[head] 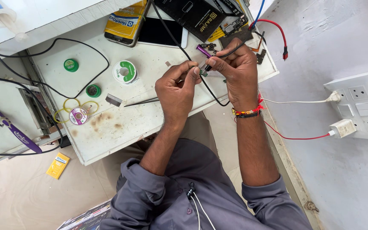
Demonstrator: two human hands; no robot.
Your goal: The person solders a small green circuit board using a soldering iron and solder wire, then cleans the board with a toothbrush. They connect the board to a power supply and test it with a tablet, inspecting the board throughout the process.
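Observation:
My left hand (176, 87) pinches a tiny green circuit part (202, 73) between thumb and fingertip, above the white worktable (120, 123). My right hand (235, 70) grips a slim tool with a purple handle (204, 50) and a black cord (192, 64); its tip meets the small part. Both hands are close together over the table's right half. Beaded bracelets circle my right wrist.
Solder spools (125, 71), a green tin (70, 65), tweezers (141, 102), a razor blade (113, 100) and a tape roll (78, 116) lie on the table. Phones (162, 32) and boxes sit at the back. A wall socket board (363, 104) with plugs is at right.

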